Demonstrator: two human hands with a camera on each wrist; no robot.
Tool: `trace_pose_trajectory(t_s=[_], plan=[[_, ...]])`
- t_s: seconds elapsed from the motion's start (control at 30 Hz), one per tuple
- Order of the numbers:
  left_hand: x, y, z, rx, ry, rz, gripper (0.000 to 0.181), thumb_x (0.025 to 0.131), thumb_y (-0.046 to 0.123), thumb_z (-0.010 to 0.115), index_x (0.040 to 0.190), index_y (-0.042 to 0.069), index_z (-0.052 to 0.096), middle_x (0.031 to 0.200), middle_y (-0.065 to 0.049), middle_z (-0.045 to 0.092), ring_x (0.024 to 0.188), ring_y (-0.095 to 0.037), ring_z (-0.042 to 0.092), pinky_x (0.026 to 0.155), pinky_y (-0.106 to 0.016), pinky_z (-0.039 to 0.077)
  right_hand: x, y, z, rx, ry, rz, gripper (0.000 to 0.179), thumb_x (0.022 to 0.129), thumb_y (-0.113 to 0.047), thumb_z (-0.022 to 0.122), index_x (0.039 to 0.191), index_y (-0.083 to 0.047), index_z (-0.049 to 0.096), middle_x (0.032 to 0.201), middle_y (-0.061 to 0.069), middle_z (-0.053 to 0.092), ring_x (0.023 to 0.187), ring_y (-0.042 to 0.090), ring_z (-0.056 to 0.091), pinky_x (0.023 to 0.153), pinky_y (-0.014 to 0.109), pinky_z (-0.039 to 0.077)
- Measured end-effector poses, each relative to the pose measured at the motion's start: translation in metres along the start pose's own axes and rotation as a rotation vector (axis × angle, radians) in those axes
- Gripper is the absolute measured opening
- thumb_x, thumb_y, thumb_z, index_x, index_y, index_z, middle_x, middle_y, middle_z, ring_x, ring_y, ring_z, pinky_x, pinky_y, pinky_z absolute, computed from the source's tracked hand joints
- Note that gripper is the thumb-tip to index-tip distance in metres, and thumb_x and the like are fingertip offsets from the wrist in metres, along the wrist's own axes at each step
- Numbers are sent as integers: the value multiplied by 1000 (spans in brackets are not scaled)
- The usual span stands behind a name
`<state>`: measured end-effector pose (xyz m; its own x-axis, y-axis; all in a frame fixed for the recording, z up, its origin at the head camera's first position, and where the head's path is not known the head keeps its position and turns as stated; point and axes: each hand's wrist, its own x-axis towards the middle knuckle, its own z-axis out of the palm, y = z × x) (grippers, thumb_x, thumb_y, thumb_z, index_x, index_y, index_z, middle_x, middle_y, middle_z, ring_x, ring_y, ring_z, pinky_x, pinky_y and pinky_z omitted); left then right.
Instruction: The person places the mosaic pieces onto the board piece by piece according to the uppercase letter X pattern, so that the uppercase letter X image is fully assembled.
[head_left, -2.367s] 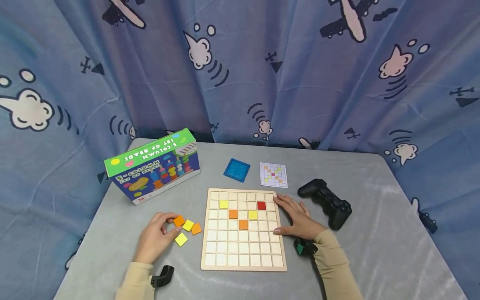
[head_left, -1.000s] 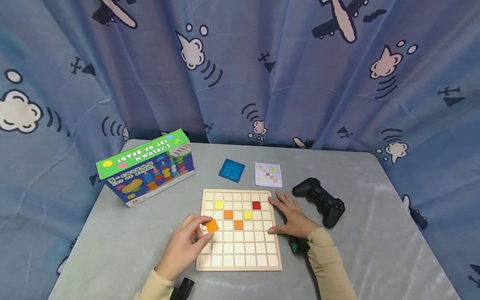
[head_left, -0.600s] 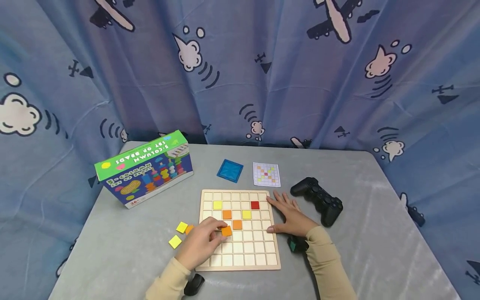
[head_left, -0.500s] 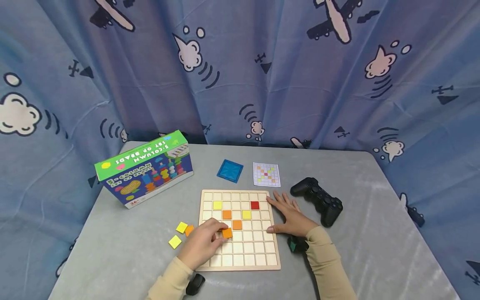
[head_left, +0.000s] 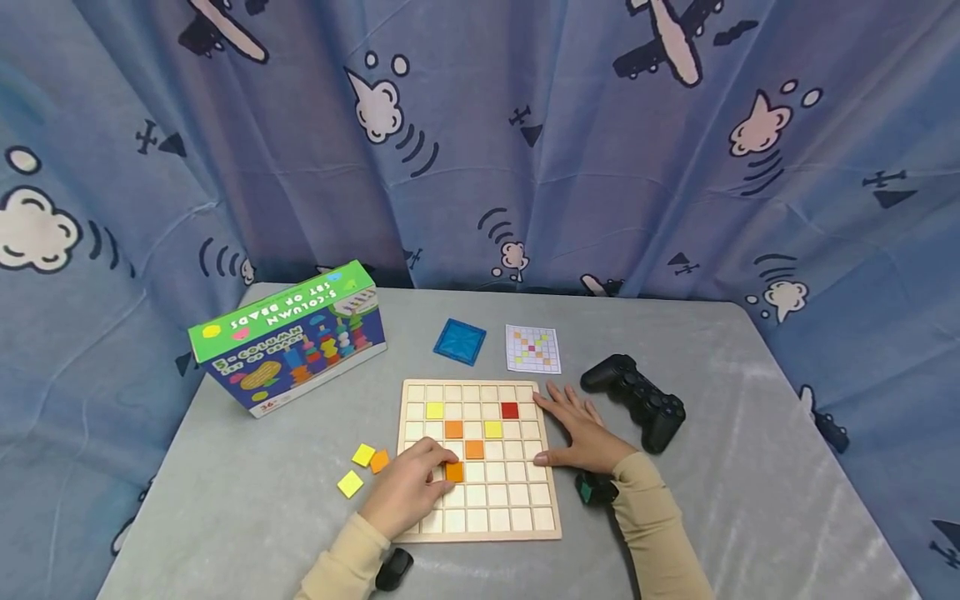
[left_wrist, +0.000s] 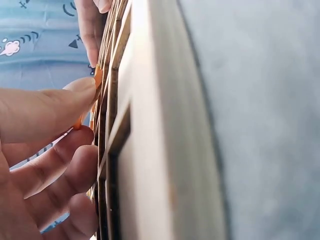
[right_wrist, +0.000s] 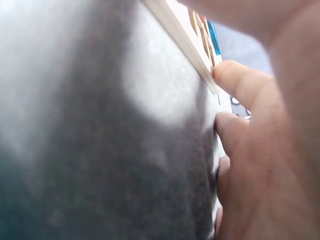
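Note:
In the head view my left hand (head_left: 411, 487) pinches an orange square tile (head_left: 454, 472) by its edges, between thumb and index finger, at a cell of the wooden grid board (head_left: 480, 537). The left wrist view shows the thumb (left_wrist: 65, 102) against that orange tile (left_wrist: 98, 77), which looks slightly tilted; whether it sits fully in the cell I cannot tell. My right hand (head_left: 585, 437) lies spread along the board's right edge, thumb and index finger touching the rim. Other tiles in the board include a red tile (head_left: 510, 410), a yellow tile (head_left: 492, 429) and an orange tile (head_left: 474, 450).
Left of the board lie loose tiles: a yellow tile (head_left: 363, 455), another yellow tile (head_left: 349, 484) and an orange tile (head_left: 379, 462). Behind are a bead-set box (head_left: 292, 342), a blue square packet (head_left: 460, 342) and a pattern card (head_left: 532, 349). A black game controller (head_left: 633, 403) lies right.
My left hand picked up the orange tile from the loose ones, carried it right over the board, and lowered it onto a cell. The right hand has stayed at the board's edge.

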<state>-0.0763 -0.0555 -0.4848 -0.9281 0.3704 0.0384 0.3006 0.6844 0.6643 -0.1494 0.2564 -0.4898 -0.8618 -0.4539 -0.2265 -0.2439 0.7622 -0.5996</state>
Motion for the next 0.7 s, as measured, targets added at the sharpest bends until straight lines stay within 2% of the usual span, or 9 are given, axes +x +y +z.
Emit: trace_pose_trajectory(t_s=[0.23,0.47,0.7], plan=[[0,3,0,23,-5,-7,24,84,17,74,107,18,70,103,8,59,77,-6,48,68,-21,43,0,2,0,-4,-10,-17,98,76,-54,74,153,-22,22,161,12,6,146,39,-3,112,61,-2],[0,2,0,19,9,17,24,83,16,75,107,17,70,100,8,58,76,-6,47,67,-20,43,0,2,-1,-12,-12,-16,99,75,-54,74,153,-23,22,161,10,6,146,38,-3,112,60,-2],[0,2,1,14,11,14,22,83,15,74,105,16,70,100,6,58,76,-6,46,67,-21,43,0,2,0,0,-14,-10,99,75,-56,74,153,-24,21,161,10,6,146,38,-4,112,60,-3]])
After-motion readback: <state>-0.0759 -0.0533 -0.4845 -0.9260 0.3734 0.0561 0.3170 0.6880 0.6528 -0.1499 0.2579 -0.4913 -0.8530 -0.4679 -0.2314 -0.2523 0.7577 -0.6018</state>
